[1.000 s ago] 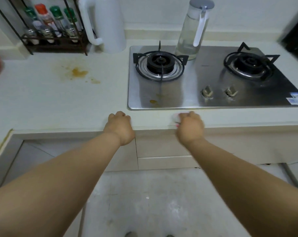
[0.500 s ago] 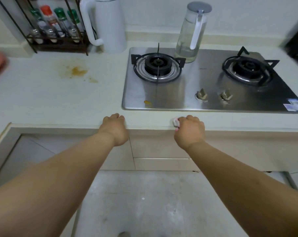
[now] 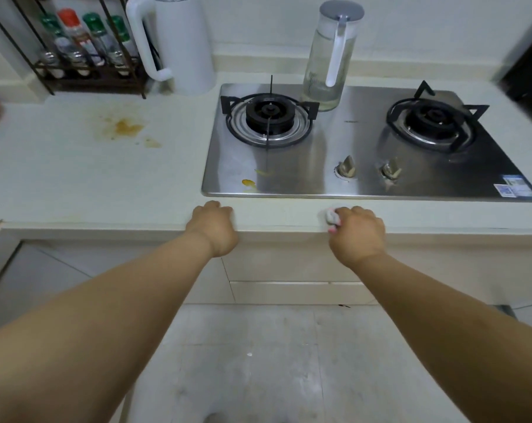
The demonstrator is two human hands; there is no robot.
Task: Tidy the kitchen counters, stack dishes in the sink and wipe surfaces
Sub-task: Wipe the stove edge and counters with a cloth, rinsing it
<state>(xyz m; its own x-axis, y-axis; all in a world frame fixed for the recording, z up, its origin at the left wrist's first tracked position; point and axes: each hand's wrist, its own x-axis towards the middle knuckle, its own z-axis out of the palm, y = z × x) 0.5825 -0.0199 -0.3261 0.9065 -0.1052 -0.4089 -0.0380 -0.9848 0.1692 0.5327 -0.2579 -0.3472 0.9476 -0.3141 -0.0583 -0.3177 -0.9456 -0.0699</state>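
Left hand: left hand [image 3: 215, 228] rests fisted on the counter [image 3: 75, 178] front edge, fingers curled, holding nothing visible.
Right hand: right hand [image 3: 358, 233] grips a small white-and-pink cloth [image 3: 332, 217] at the counter edge.
Hob: steel gas hob [image 3: 362, 148] just beyond both hands; yellow spill [image 3: 248, 182] ahead of the left hand.
Stain: orange stain [image 3: 126, 128] far left of the left hand.

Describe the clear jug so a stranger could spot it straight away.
Find the steel hob set into the counter. At its back edge, between the two burners, stands the clear jug. Unlike the opaque white kettle to its left, it is see-through, with a grey lid.
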